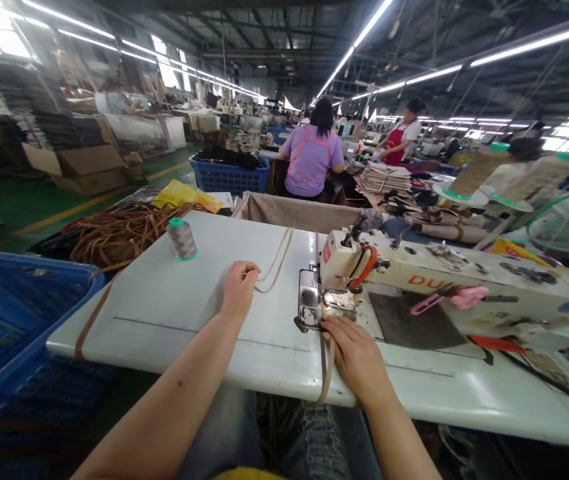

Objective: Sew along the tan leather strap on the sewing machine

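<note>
My left hand [238, 288] is closed in a pinch on a thin beige strap [275, 272], which loops over the white table top beside it. My right hand [353, 350] lies at the front of the sewing machine [349, 263], its fingers together on a narrow tan strap [331, 373]. This strap runs from near the needle plate [337, 301], under the fingertips, and hangs over the table's front edge. Whether the two straps are one piece I cannot tell. The right thumb is partly hidden.
A grey thread cone [183, 240] stands on the table [154, 293]. Brown straps [114, 233] lie heaped behind it, with a blue crate [19, 320] at the left. Pink-handled snips [449, 300] rest by the machine arm. Ahead, a person in purple [311, 160] sits facing away.
</note>
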Motion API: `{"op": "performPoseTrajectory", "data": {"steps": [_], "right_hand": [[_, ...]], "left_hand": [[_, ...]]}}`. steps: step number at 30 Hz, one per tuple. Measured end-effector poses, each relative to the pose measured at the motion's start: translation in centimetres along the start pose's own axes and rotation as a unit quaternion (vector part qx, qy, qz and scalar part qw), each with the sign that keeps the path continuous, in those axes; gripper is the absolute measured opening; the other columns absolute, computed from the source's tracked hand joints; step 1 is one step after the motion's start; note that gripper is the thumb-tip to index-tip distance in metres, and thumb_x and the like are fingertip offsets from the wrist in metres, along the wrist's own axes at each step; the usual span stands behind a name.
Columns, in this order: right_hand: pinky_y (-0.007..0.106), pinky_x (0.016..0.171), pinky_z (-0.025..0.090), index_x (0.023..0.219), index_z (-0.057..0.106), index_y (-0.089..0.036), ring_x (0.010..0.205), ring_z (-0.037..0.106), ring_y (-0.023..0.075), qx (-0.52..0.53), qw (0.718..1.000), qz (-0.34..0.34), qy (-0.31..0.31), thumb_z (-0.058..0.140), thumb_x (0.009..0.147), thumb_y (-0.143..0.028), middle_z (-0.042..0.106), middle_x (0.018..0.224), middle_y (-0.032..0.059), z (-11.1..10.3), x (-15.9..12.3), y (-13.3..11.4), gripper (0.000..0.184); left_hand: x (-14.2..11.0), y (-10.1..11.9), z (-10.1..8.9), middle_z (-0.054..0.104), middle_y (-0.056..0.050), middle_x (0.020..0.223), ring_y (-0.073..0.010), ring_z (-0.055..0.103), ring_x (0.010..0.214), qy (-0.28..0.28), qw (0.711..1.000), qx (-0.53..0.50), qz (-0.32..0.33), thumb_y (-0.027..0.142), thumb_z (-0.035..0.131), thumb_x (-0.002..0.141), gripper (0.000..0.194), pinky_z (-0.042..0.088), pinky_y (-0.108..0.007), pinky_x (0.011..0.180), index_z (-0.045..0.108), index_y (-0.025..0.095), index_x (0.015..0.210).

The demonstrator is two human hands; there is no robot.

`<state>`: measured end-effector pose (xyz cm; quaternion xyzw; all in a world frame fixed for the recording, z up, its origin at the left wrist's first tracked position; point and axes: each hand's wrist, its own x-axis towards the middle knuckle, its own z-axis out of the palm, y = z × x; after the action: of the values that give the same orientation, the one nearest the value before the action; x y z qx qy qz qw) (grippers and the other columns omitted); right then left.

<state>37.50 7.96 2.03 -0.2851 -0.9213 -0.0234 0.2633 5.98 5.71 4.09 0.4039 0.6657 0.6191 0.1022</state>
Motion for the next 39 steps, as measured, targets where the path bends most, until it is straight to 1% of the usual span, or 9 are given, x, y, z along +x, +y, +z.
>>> {"op": "performPoseTrajectory", "data": {"steps": [4, 9, 14, 20, 28, 33, 39], "right_hand": [[0.048, 0.108, 0.058, 0.131, 0.074, -0.023, 0.129, 0.068, 0.0283, -0.002, 1.000, 0.000, -0.001, 0.051, 0.111, -0.030, 0.075, 0.133, 0.0088, 0.0, -0.1, 0.1, 0.030], [0.048, 0.105, 0.060, 0.129, 0.073, -0.022, 0.124, 0.070, 0.0281, -0.008, 1.000, -0.010, 0.008, 0.052, 0.111, -0.032, 0.076, 0.132, 0.0086, -0.1, 0.0, 0.1, 0.030], [0.048, 0.102, 0.061, 0.127, 0.072, -0.021, 0.120, 0.072, 0.0281, -0.015, 0.999, -0.030, 0.023, 0.050, 0.112, -0.034, 0.077, 0.130, 0.0074, -0.1, 0.2, 0.2, 0.030], [0.047, 0.098, 0.061, 0.128, 0.071, -0.022, 0.117, 0.073, 0.0278, -0.024, 0.998, -0.042, 0.034, 0.049, 0.113, -0.034, 0.077, 0.128, 0.0065, -0.1, 0.3, 0.3, 0.029], [0.047, 0.101, 0.060, 0.131, 0.070, -0.024, 0.119, 0.072, 0.0279, -0.017, 0.998, -0.053, 0.020, 0.053, 0.111, -0.033, 0.075, 0.131, 0.0070, 0.0, 0.4, 0.9, 0.028], [0.047, 0.101, 0.060, 0.129, 0.070, -0.022, 0.118, 0.073, 0.0274, -0.022, 0.997, -0.067, 0.024, 0.052, 0.111, -0.034, 0.076, 0.129, 0.0079, -0.1, 0.6, 0.8, 0.028], [0.047, 0.100, 0.061, 0.129, 0.070, -0.023, 0.117, 0.073, 0.0272, -0.021, 0.998, -0.060, 0.018, 0.052, 0.111, -0.035, 0.076, 0.129, 0.0073, -0.1, 0.6, 0.9, 0.028]], "left_hand": [[0.0, 0.2, 0.0, 0.067, -0.005, 0.090, -0.0243, 0.063, 0.099, -0.001, 1.000, 0.001, -0.006, 0.026, 0.052, 0.081, 0.014, 0.052, -0.035, 0.085, 0.064, 0.025, 0.074], [0.1, 0.2, 0.1, 0.066, -0.004, 0.088, -0.0233, 0.063, 0.096, 0.002, 1.000, -0.006, -0.015, 0.023, 0.053, 0.081, 0.014, 0.053, -0.033, 0.081, 0.064, 0.024, 0.073], [0.0, 0.2, 0.1, 0.065, -0.004, 0.088, -0.0221, 0.062, 0.092, 0.006, 1.000, -0.030, -0.003, 0.021, 0.054, 0.083, 0.015, 0.052, -0.032, 0.079, 0.065, 0.023, 0.073], [0.1, 0.3, 0.0, 0.066, -0.004, 0.088, -0.0215, 0.062, 0.093, 0.004, 0.999, -0.052, 0.001, 0.016, 0.054, 0.083, 0.016, 0.050, -0.031, 0.079, 0.066, 0.022, 0.074], [0.2, 1.0, -0.3, 0.066, -0.003, 0.088, -0.0198, 0.064, 0.092, -0.003, 0.998, -0.059, -0.025, 0.010, 0.056, 0.083, 0.019, 0.052, -0.029, 0.079, 0.066, 0.022, 0.073], [0.2, 1.0, -0.4, 0.066, -0.003, 0.090, -0.0191, 0.064, 0.091, -0.001, 0.996, -0.079, -0.027, 0.008, 0.056, 0.082, 0.019, 0.052, -0.029, 0.078, 0.068, 0.022, 0.074], [0.2, 1.2, -0.6, 0.065, -0.003, 0.089, -0.0192, 0.062, 0.090, 0.003, 0.994, -0.108, -0.027, 0.008, 0.056, 0.082, 0.019, 0.052, -0.029, 0.077, 0.068, 0.022, 0.074]]}}
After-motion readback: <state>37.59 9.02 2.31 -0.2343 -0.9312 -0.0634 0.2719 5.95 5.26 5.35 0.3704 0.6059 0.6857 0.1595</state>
